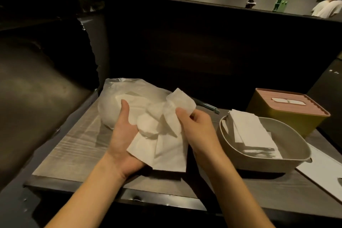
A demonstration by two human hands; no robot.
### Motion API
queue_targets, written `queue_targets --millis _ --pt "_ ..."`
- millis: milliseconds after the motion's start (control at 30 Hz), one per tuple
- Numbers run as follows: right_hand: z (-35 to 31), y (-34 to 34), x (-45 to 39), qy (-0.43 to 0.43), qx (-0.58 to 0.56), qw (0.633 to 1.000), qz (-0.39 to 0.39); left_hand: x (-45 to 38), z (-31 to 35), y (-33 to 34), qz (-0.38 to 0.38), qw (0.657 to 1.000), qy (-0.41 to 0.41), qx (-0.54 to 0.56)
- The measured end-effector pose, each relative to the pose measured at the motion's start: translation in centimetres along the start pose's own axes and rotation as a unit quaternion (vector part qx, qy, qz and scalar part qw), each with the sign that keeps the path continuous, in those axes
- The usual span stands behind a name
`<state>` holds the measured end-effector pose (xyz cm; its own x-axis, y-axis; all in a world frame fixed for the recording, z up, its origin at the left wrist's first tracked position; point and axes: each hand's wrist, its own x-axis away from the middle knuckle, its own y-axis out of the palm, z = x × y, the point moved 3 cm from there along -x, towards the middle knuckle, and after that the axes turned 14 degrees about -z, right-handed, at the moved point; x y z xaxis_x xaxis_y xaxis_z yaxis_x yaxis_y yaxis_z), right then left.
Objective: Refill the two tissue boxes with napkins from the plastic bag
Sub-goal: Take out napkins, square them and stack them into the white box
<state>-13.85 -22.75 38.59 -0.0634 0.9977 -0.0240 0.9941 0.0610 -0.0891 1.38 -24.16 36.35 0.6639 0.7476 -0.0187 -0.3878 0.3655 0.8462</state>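
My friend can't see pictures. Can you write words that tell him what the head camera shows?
Two hands hold a bunch of white napkins above a wooden table, left hand underneath, right hand pinching one. Behind lies a plastic bag; right, an open grey box with napkins and a lidded yellow box.

The crumpled translucent plastic bag (112,98) is milky white, the soft paper napkins (166,146) in it plain white. The open rounded plastic tissue box (249,161) is pale beige; the closed square tissue box (288,122) is mustard yellow with a ribbed pink lid. The desk (77,142) shows grey wood grain.
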Motion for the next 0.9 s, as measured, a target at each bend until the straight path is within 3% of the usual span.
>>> queue_targets --millis 133,333,600,800,900 --pt "1.1 -0.2 -0.8 -0.078 0.136 0.984 0.079 0.1 -0.2 -0.5 -0.019 0.999 -0.011 -0.024" --pt "1.9 0.0 -1.0 -0.141 0.165 0.973 0.083 0.0 -1.5 -0.5 0.057 0.973 -0.007 -0.222" --pt "1.3 -0.9 -0.9 -0.199 0.084 0.968 0.125 0.9 -0.8 -0.3 0.054 0.984 -0.013 -0.167" --pt "0.5 -1.5 0.7 -0.24 -0.061 0.958 0.147 0.8 -0.7 -0.6 0.114 0.978 0.016 -0.176" --pt "0.7 -1.8 1.5 -0.215 -0.083 0.967 0.107 0.7 -0.5 -1.2 0.153 0.97 0.04 -0.184"
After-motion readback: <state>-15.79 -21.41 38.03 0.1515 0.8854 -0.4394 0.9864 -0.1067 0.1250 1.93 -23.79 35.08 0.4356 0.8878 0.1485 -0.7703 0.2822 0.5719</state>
